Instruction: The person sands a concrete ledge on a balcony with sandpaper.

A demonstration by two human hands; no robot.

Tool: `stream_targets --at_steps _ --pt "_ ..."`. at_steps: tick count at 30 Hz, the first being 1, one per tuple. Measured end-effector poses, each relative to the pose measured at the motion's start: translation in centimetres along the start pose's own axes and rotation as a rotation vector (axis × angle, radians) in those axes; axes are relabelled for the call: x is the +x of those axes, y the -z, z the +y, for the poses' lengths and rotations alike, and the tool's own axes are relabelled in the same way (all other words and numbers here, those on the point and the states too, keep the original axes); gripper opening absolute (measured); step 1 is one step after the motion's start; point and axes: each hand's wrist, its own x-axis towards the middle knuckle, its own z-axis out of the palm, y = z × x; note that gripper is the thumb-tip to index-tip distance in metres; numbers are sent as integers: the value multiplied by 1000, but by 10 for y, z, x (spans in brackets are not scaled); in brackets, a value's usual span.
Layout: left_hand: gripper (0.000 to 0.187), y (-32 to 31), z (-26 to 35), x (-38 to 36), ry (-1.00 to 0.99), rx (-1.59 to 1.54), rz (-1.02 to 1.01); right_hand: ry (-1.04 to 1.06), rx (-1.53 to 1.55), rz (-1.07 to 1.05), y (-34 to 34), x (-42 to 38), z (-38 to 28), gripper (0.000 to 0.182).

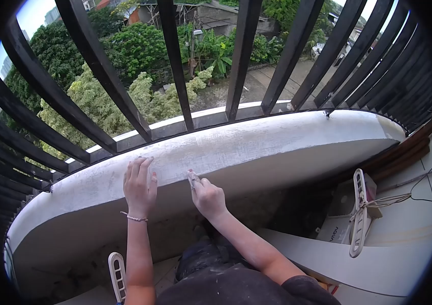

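Note:
A low curved white wall (236,145) with a smeared, patchy top runs across in front of me. My left hand (141,185) lies at its top surface, fingers stretched out and fingertips whitened, with nothing visible in it. A braided bracelet (135,217) circles that wrist. To its right, my right hand (208,197) is closed at the wall's inner edge. Its fingers pinch a small whitish-grey piece (192,179), too small and covered to name. White dust coats the fingers of both hands.
Black railing bars (175,66) rise from the wall's outer side, with trees and a paved yard beyond. At right, a white slotted plastic piece (359,213) with rope (389,201) stands by a box (338,229). A similar slotted piece (117,277) is at lower left.

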Motion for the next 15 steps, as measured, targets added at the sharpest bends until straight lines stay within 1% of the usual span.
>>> stream_targets --at_steps 1,2,4,5,7,8,10,11,13,14,15 --pt "40 0 5 7 -42 -17 -28 -57 -54 74 15 2 24 31" --pt "47 -2 4 8 -15 -28 -107 -123 -133 118 33 4 48 29" --pt "50 -16 -4 4 -29 -9 -112 -233 -234 162 63 4 96 27" --pt "51 -25 -6 2 -31 0 -116 -256 -241 178 61 5 99 27" --pt "54 -40 -3 -2 -32 89 -174 -309 -246 205 51 8 84 26" --pt "55 -43 -1 -1 -38 135 -201 -266 -202 175 39 9 70 26" --pt "56 -45 0 -1 3 165 -213 -113 -125 140 11 5 35 21" --pt "57 -45 1 -1 29 181 -211 -70 -113 84 5 4 16 18" --pt "59 -46 0 0 42 175 -242 -53 -90 57 -6 6 2 21" --pt "60 -46 -3 -1 38 148 -242 -60 -45 61 -3 8 3 23" --pt "62 -43 -2 0 17 182 -263 -59 0 14 5 10 4 24"
